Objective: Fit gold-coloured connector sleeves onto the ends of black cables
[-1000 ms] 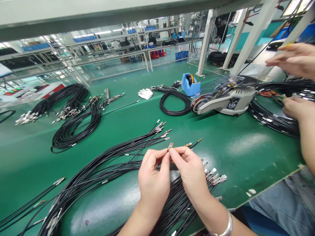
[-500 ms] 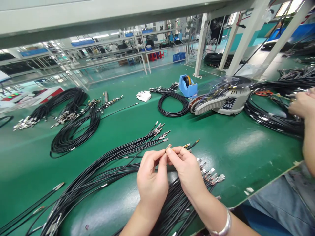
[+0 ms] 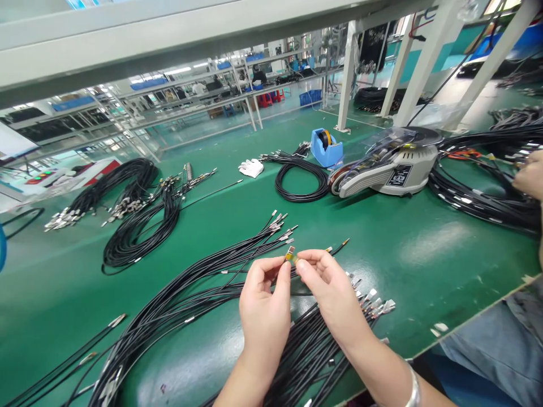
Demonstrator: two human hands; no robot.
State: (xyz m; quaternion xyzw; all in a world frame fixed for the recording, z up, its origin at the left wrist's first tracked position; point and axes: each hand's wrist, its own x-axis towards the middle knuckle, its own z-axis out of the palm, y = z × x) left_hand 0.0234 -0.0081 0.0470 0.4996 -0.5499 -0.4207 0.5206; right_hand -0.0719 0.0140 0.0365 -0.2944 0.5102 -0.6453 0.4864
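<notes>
In the head view, my left hand [image 3: 265,299] pinches a black cable just below its small flat metal end [image 3: 292,249]. Amber tape [image 3: 289,256] lies on the cable end. A short free piece of the tape runs across to my right hand [image 3: 333,291], whose thumb and forefinger are closed on it. Behind and left of my hands, a bundle of black cables [image 3: 178,288] curves over the green table. More cables with metal ends [image 3: 377,305] lie under my right wrist.
A grey tape dispenser [image 3: 390,175] and a blue tape holder [image 3: 326,150] stand at the back right. Coiled cables [image 3: 302,182] and white gloves [image 3: 251,168] lie nearby. At the right edge, another person's hand [image 3: 530,175] touches a cable coil [image 3: 475,209].
My right fingertips have drawn slightly right, away from my left ones, and the amber tape between them now shows. The view has shifted a little.
</notes>
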